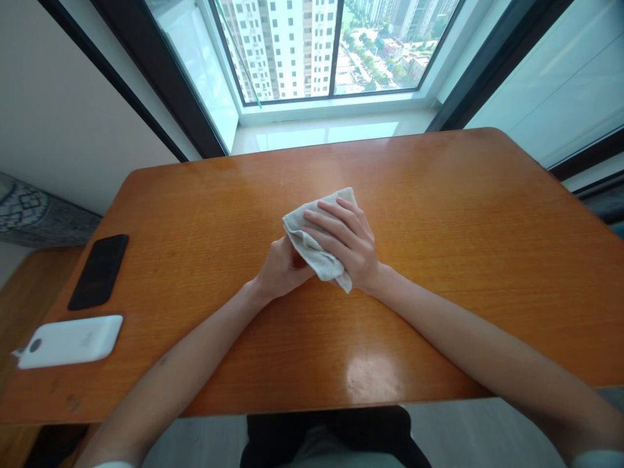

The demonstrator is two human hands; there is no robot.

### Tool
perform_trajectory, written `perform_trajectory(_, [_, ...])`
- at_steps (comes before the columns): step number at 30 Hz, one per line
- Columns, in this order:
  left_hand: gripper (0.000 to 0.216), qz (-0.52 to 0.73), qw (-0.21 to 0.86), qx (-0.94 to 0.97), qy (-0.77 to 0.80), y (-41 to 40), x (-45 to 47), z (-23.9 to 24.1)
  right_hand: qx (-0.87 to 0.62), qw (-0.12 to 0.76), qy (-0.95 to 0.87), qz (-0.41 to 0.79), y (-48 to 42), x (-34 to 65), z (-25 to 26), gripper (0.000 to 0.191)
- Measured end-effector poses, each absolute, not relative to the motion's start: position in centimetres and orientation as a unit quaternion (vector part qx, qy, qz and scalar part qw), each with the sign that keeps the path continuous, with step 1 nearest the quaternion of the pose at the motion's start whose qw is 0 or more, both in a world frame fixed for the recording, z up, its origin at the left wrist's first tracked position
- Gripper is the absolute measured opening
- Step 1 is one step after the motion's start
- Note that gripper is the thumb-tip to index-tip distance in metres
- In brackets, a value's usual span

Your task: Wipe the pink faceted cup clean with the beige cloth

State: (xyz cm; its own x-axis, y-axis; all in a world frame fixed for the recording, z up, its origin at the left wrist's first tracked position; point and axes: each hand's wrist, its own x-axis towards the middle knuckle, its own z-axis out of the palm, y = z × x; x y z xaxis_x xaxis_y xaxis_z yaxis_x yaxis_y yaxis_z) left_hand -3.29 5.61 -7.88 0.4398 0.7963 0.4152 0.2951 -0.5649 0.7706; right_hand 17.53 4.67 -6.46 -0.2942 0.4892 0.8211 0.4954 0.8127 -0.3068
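Observation:
A folded pale grey-white cloth [312, 250] is held between my two hands, over the middle of the wooden table [195, 221]. My right hand [353, 244] lies across the top of the cloth, its long fingers curved over it and pointing up and left; its thumb is hidden. From the lower left, my left hand [283, 270] grips the cloth's underside, its thumb reaching toward the right hand. The left fingertips are covered by the cloth, and whether anything else is inside the fold cannot be seen.
Near the table's left edge lie a black phone [99, 272] and, closer to me, a white flat device [73, 341] with a round dark spot. A window [331, 97] with a white sill is beyond the far edge. A patterned cushion-like item [43, 211] sits at far left.

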Motion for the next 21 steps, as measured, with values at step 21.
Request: perform_trajectory(21, [0.074,0.412,0.290,0.785,0.360,5.5,-2.7,-6.8,-0.428,0.608,-0.652,0.145,5.9,16.8,-6.8,0.046])
